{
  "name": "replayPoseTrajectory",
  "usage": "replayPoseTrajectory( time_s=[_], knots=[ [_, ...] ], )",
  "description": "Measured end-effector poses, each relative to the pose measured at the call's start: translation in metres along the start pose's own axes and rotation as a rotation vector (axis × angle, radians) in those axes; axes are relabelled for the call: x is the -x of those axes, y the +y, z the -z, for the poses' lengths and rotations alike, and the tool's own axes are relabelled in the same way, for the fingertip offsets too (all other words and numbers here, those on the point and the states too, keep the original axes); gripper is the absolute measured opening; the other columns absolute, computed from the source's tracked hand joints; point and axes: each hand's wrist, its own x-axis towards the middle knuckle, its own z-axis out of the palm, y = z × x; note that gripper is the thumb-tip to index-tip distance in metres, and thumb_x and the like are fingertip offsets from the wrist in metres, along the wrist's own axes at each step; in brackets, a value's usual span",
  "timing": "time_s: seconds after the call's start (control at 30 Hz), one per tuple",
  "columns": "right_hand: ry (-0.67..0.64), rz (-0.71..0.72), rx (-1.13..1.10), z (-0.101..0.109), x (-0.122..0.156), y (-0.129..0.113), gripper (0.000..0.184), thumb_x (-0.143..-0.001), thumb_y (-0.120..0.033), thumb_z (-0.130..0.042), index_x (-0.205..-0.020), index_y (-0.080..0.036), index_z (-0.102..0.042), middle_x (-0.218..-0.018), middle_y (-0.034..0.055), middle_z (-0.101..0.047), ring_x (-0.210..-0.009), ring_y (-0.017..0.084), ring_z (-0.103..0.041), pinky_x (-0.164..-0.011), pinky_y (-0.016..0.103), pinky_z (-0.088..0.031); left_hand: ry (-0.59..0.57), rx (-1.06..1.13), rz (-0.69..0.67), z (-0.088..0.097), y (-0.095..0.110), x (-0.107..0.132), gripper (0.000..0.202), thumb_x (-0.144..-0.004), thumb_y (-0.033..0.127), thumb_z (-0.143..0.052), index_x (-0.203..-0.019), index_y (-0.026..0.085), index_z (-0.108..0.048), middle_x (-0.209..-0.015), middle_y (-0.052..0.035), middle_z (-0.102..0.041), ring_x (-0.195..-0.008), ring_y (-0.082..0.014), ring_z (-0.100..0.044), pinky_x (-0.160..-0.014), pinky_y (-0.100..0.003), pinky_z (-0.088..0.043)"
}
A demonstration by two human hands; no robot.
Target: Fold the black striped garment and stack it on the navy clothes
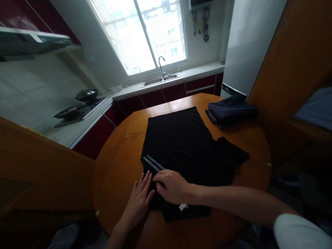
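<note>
A black T-shirt point(181, 145) with grey stripes on its folded-in left sleeve lies spread on the round wooden table point(116, 169). My left hand point(140, 199) lies flat, fingers stretched out, on the shirt's near left edge. My right hand point(172, 186) rests beside it on the shirt, fingers curled and pressing the fabric near the striped sleeve. A small white label point(183, 207) shows by my right wrist. The shirt's right sleeve point(230, 152) sticks out to the right.
A folded dark blue garment point(230, 112) sits at the table's far right. Beyond the table run a kitchen counter with a sink point(160, 80), a stove with a wok point(85, 95) at left, and a wooden door point(293, 69) at right.
</note>
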Motion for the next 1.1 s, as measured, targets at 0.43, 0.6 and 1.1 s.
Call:
replayPoseTrajectory(
  time_s=[0.43,0.6,1.1],
  knots=[
    [0.789,-0.689,0.546,0.18,0.162,0.136,0.043,-0.088,-0.035,-0.05,-0.123,-0.015,-0.065,-0.12,0.0172,-0.067,-0.112,0.031,-0.061,-0.101,0.049,-0.046,0.119,0.273,-0.107,0.064,0.048,-0.038,0.063,-0.102,0.033,-0.045,-0.159,0.037,-0.018,-0.166,-0.004,-0.016,-0.152,-0.0324,-0.015,-0.117,-0.058,-0.029],
    [0.721,-0.83,0.697,0.191,0.191,0.155,0.056,-0.09,-0.054,-0.051,-0.125,-0.012,-0.063,-0.111,0.0188,-0.068,-0.104,0.034,-0.062,-0.093,0.049,-0.047,-0.026,0.507,-0.313,0.092,0.111,-0.099,0.054,-0.102,0.032,-0.045,-0.154,0.034,-0.034,-0.161,-0.0028,-0.032,-0.148,-0.026,-0.03,-0.12,-0.048,-0.031],
    [0.572,-0.597,0.219,0.173,0.108,0.106,0.025,-0.081,-0.03,-0.064,-0.1,-0.016,-0.072,-0.094,0.0099,-0.075,-0.084,0.023,-0.069,-0.073,0.031,-0.052,-0.371,1.719,-0.036,0.018,0.218,-0.212,0.053,-0.094,0.054,-0.058,-0.132,0.018,-0.056,-0.12,-0.0133,-0.066,-0.102,-0.0208,-0.067,-0.089,-0.037,-0.054]
  ],
)
